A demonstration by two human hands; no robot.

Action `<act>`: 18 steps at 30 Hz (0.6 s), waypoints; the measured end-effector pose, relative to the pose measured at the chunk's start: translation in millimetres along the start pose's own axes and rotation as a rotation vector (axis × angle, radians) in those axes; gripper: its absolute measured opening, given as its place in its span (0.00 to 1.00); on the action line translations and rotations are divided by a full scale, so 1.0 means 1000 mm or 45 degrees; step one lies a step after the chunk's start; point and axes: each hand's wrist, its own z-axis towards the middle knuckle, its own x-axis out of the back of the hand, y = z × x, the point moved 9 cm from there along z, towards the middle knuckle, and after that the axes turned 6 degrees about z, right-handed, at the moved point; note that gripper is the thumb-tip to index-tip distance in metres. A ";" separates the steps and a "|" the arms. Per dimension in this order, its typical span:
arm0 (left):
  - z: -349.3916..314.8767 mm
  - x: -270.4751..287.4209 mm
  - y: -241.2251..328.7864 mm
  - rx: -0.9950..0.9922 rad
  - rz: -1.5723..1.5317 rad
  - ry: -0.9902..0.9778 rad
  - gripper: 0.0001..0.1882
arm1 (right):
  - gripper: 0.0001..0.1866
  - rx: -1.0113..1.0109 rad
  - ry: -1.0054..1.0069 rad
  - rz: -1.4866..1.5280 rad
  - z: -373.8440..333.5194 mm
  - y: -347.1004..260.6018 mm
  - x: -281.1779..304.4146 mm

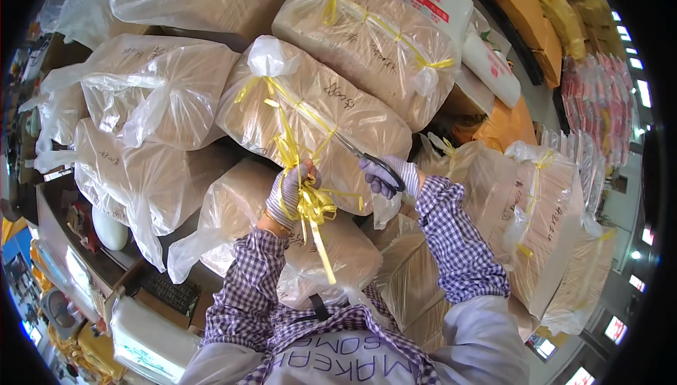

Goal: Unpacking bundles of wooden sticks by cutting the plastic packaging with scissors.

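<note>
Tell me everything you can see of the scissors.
The scissors have slim, silvery, metal-looking blades and black, looped handles. The gloved right hand grips the handles, the blades slanting up and leftward over a plastic-wrapped package. Their tips lie near its yellow strap; whether they touch it, or how far the blades are parted, is unclear.

Brightly lit, glare on plastic wrapping (356, 135), overexposed windows (644, 94) right, fisheye-bent edges.

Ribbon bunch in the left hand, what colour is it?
The ribbon bunch is yellow, showing best in the head view.
</note>
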 end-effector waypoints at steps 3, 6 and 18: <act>-0.001 -0.010 0.001 -0.006 0.035 0.015 0.14 | 0.16 -0.007 -0.042 0.058 -0.001 -0.007 -0.004; -0.005 -0.015 -0.010 -0.020 0.228 0.033 0.15 | 0.06 -0.078 -0.285 0.670 0.022 -0.005 -0.020; -0.033 -0.011 -0.017 -0.036 0.317 0.253 0.13 | 0.11 0.297 0.063 0.278 0.047 -0.046 -0.039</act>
